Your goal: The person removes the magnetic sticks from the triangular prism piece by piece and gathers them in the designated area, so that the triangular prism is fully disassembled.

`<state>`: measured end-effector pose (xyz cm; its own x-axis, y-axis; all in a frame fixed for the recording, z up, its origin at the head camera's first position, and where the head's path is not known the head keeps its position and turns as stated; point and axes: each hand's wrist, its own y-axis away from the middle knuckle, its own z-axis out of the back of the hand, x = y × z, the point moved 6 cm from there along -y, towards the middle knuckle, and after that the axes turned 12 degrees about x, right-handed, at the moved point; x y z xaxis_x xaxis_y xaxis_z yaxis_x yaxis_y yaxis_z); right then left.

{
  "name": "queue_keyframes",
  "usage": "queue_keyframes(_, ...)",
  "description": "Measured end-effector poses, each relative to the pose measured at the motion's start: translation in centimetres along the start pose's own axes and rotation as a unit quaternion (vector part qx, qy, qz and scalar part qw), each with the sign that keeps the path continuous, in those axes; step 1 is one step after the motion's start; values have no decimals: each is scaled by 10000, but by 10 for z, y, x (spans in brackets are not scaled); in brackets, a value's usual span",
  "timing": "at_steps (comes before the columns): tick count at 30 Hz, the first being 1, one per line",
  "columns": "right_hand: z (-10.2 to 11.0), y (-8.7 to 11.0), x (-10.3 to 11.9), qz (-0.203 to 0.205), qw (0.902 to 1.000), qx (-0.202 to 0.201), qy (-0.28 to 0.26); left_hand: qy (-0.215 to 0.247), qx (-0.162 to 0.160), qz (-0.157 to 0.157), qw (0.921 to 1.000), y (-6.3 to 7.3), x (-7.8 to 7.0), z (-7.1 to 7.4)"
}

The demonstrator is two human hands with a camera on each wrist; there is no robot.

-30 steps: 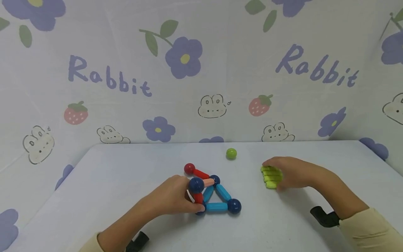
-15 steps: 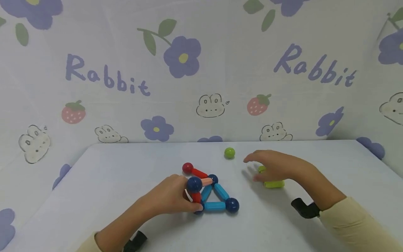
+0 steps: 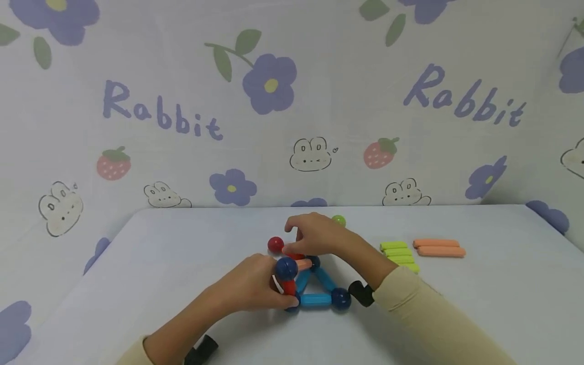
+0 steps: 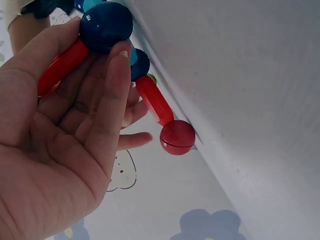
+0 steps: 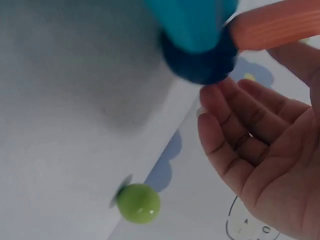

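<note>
A magnetic ball-and-rod frame stands mid-table, with light blue rods (image 3: pixel 316 300) joining navy balls in a triangle. A raised navy ball (image 3: pixel 286 268) tops a red rod and a salmon rod. My left hand (image 3: pixel 251 285) pinches the near-left corner navy ball (image 4: pixel 106 27) between thumb and fingers. From the far corner a red rod (image 4: pixel 155 100) leads out to a red ball (image 3: pixel 276 245). My right hand (image 3: pixel 317 234) hovers over that red rod, fingers loosely bent and holding nothing. In the right wrist view its fingertips overlap the edge of a navy ball (image 5: pixel 200 65).
A green ball (image 3: pixel 338 220) lies behind my right hand. To the right, several lime-green rods (image 3: pixel 398 256) lie side by side, and two salmon rods (image 3: pixel 439 248) lie beyond them. A patterned cloth (image 3: pixel 319 101) hangs behind the table's far edge.
My right hand has left the lime-green rods and moved left over the far side of the frame. The salmon rods have come into view. My left hand keeps its grip.
</note>
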<state>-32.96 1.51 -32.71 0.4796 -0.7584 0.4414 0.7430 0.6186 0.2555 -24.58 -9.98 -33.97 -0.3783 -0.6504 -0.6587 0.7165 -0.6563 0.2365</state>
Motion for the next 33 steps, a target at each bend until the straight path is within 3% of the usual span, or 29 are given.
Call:
queue_keyframes(7,-10,-12,-8,-41,9978,327,-567,-129,51,-197,9997,0,-1,1)
queue_keyframes(12,-16,-12,-16,112,9926,340,-1160,-40,39,-81,10000,0,0,1)
queue_keyframes(19,-12,1,-22,831,9737,123,-2120,72,32,-35,10000,-2,0,0)
queue_keyframes(24,-2,22,-23,1346,9653,-3,-2239,86,10,-45,10000,-2,0,-1)
queue_keyframes(28,9,36,-28,1625,9627,-344,-2137,28,-7,47,10000,-1,0,0)
queue_keyframes(33,12,42,-29,1866,9564,-471,-2196,30,-5,16,10000,-2,-1,0)
